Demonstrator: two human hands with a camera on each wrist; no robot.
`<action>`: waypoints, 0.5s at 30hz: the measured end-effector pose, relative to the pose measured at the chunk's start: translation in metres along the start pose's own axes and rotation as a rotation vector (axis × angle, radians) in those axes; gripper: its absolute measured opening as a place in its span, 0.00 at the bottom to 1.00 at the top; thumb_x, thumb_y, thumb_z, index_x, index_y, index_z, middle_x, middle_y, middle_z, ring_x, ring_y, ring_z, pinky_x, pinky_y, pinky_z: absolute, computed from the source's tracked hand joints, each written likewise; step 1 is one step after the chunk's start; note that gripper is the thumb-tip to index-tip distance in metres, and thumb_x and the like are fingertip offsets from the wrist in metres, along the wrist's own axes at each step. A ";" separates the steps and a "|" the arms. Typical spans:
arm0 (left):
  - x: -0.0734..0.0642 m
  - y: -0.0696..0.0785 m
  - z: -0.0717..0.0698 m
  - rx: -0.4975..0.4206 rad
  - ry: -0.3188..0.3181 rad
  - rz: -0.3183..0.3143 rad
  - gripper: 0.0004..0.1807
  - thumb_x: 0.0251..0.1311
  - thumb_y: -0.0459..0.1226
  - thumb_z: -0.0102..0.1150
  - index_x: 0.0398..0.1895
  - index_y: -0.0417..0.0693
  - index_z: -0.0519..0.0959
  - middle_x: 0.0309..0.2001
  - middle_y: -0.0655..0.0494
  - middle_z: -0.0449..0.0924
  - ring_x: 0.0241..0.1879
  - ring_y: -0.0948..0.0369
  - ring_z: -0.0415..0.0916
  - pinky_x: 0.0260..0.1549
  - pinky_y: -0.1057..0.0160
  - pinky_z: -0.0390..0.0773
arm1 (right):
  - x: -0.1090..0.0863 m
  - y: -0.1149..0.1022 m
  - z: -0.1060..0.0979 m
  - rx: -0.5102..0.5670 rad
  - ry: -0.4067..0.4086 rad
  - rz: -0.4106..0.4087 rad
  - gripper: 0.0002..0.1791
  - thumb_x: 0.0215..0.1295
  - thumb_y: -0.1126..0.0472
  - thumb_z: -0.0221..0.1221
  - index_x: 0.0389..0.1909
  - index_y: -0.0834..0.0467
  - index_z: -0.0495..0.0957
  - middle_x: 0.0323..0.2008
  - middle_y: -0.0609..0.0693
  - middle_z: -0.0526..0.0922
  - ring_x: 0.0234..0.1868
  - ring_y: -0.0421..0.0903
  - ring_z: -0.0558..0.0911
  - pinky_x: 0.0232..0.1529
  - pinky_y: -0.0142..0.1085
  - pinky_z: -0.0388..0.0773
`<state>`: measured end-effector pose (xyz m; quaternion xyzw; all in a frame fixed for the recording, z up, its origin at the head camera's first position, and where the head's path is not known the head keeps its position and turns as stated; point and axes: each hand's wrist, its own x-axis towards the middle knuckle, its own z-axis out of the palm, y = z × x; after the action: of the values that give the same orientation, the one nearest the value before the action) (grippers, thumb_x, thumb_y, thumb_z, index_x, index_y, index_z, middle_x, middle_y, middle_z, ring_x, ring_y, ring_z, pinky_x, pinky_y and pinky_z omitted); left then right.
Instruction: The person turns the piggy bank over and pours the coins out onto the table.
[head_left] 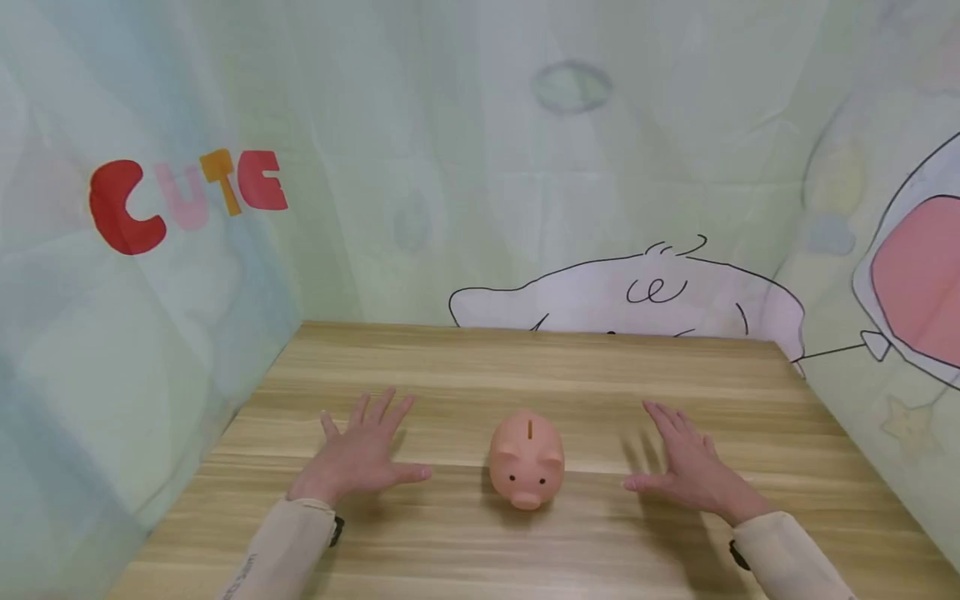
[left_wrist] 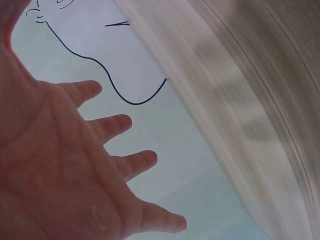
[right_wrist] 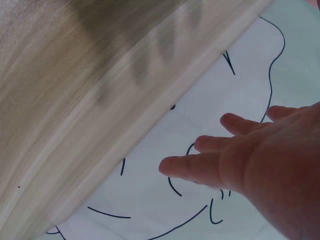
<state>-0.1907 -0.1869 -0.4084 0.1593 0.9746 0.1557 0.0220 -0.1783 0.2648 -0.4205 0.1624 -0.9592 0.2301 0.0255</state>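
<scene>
A pink piggy bank (head_left: 527, 462) stands upright on the wooden table, its snout toward me and a coin slot on top of its back. To its left, my left hand (head_left: 360, 454) is spread above the table with nothing in it. My right hand (head_left: 690, 467) is held to the right of the pig, fingers extended and thumb pointing inward. Neither hand touches the pig. In the left wrist view the left palm (left_wrist: 65, 165) shows with its fingers apart; in the right wrist view the right hand (right_wrist: 260, 155) has its fingers straight. Neither wrist view shows the pig.
The wooden table (head_left: 450, 367) ends at a pale fabric backdrop (head_left: 420, 167) behind and at both sides. Printed on the cloth are the word CUTE, a white cartoon animal (head_left: 585, 296) and a pink balloon shape (head_left: 922, 275). Shadows of the hands fall on the tabletop.
</scene>
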 end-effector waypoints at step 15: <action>0.002 0.005 0.000 -0.059 -0.008 0.008 0.59 0.51 0.74 0.54 0.79 0.49 0.53 0.76 0.39 0.48 0.71 0.31 0.46 0.53 0.17 0.42 | 0.009 -0.013 0.013 0.222 0.004 -0.146 0.63 0.47 0.49 0.78 0.74 0.69 0.49 0.71 0.70 0.55 0.71 0.70 0.54 0.64 0.66 0.56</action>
<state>-0.1914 -0.1816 -0.4072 0.1629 0.9689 0.1839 0.0301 -0.1828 0.2453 -0.4253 0.2333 -0.9133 0.3328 0.0262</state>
